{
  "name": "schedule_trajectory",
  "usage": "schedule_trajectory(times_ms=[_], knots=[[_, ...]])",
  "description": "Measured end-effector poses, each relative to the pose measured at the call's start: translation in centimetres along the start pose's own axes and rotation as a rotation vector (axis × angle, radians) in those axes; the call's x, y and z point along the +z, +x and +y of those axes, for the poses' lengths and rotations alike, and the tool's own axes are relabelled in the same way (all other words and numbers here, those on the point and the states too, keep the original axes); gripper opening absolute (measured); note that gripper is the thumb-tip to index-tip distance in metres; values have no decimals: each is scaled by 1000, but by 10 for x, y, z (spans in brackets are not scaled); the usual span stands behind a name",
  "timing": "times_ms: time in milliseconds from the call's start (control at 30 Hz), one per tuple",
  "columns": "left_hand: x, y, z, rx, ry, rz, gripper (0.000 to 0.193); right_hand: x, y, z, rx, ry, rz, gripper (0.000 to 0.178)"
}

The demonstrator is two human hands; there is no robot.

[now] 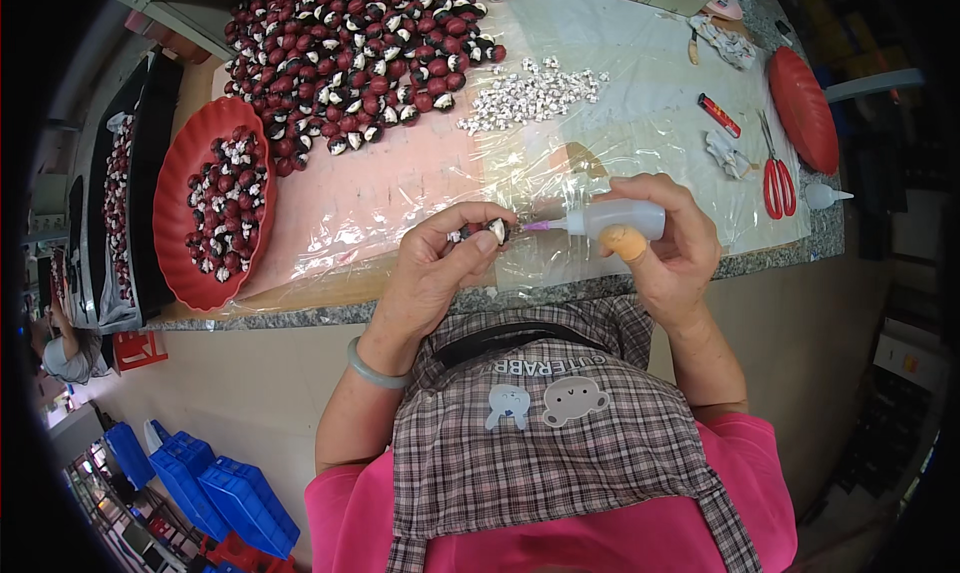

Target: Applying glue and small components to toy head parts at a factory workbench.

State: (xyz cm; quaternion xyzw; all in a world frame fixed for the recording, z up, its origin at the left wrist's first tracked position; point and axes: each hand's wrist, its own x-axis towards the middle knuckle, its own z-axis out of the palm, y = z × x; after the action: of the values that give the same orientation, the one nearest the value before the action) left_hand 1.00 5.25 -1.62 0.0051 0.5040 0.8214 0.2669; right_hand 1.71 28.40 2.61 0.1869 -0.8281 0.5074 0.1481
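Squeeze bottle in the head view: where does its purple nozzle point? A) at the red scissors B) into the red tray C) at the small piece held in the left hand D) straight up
C: the right hand holds the squeeze bottle sideways, its purple nozzle meeting the small dark-and-white piece pinched in the left hand.
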Motion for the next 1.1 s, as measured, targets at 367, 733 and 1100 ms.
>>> schedule_trajectory(times_ms=[367, 733, 1100], knots=[[-5, 3, 2, 42, 12, 50, 28, -21, 23, 59, 640, 642, 47, 35], [-8, 7, -2, 31, 1, 50, 28, -2, 74, 98, 275, -474, 6, 22], [-8, 6, -2, 44, 15, 44, 25, 1, 70, 57, 561, -112, -126, 15]])
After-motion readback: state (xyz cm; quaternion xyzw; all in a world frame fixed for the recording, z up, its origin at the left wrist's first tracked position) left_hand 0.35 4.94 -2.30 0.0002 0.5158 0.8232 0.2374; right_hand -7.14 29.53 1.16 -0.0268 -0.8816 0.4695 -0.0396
